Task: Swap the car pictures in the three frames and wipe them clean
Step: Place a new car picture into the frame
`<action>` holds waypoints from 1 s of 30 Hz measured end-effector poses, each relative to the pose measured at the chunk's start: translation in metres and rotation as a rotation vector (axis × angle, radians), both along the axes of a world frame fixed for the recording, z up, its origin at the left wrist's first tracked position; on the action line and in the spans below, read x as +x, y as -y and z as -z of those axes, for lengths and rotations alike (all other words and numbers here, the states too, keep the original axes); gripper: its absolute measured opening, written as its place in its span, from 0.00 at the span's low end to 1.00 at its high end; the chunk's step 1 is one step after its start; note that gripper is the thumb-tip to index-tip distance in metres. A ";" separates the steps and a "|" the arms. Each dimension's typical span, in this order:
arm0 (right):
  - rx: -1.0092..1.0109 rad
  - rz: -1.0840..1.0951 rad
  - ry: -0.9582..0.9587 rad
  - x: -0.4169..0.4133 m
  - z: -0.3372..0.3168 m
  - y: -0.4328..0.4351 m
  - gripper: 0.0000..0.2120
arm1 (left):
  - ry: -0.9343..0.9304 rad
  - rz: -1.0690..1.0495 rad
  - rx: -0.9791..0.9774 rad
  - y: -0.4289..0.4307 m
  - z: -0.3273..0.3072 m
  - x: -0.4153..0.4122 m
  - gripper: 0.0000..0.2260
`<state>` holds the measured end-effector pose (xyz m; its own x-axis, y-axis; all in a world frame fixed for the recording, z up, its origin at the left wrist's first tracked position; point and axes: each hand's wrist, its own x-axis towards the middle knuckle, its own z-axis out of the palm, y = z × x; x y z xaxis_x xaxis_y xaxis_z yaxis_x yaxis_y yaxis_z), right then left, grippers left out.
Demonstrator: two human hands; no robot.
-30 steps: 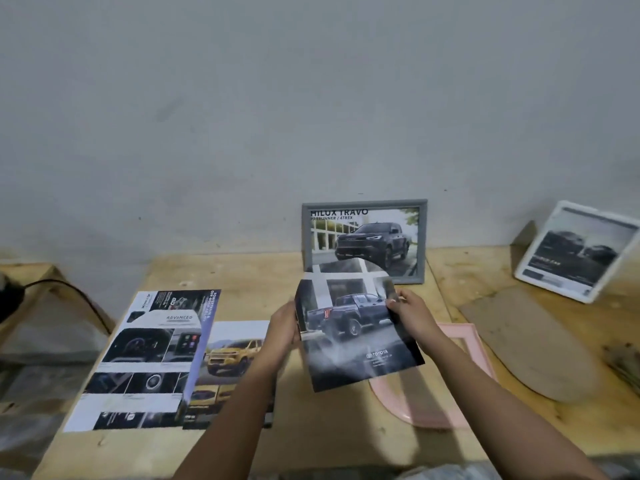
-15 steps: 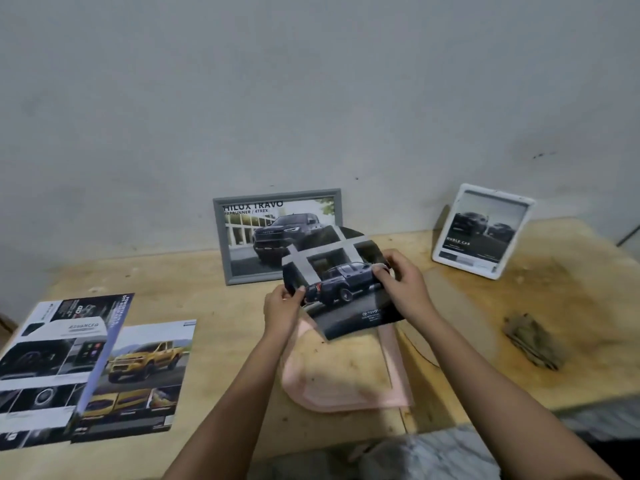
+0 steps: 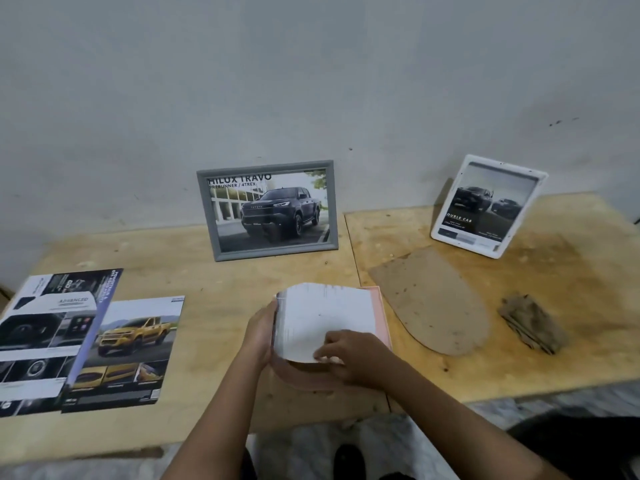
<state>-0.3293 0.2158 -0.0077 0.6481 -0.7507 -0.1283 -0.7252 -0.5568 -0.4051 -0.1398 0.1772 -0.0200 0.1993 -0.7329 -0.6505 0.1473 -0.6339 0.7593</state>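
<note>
Words "HILUX TRAVO" show on the grey frame (image 3: 277, 251) at twelve o'clock. Left hand (image 3: 260, 336) grips the white paper (image 3: 322, 320); right hand (image 3: 351, 358) pinches its bottom edge.

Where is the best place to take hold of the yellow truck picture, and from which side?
The yellow truck picture lies flat on the table and the brochure overlaps its left edge, so probably pinch its free right edge, coming from the right.
</note>
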 end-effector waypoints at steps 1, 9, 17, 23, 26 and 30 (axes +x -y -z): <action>0.049 0.021 0.004 0.002 0.006 -0.002 0.15 | 0.175 0.077 -0.035 -0.002 0.005 0.001 0.15; 0.124 0.155 -0.120 -0.011 0.032 0.010 0.33 | 1.015 0.576 -0.404 -0.024 0.048 -0.002 0.21; 0.225 0.221 -0.318 -0.026 0.043 0.013 0.49 | 1.220 1.056 -0.338 -0.046 0.052 -0.008 0.36; 0.220 0.257 -0.342 -0.021 0.035 0.014 0.46 | 1.121 0.984 -0.415 -0.053 0.042 -0.013 0.25; 0.277 0.322 -0.329 -0.013 0.032 0.012 0.48 | 1.136 1.070 -0.420 -0.045 0.048 -0.007 0.30; 0.326 0.362 -0.340 -0.009 0.026 0.014 0.49 | 1.131 1.203 -0.431 -0.030 0.049 -0.002 0.32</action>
<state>-0.3379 0.2013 -0.0336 0.2397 -0.8035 -0.5449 -0.9649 -0.1354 -0.2248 -0.1420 0.2070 -0.0690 -0.3681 -0.8753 -0.3135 -0.9176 0.2875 0.2745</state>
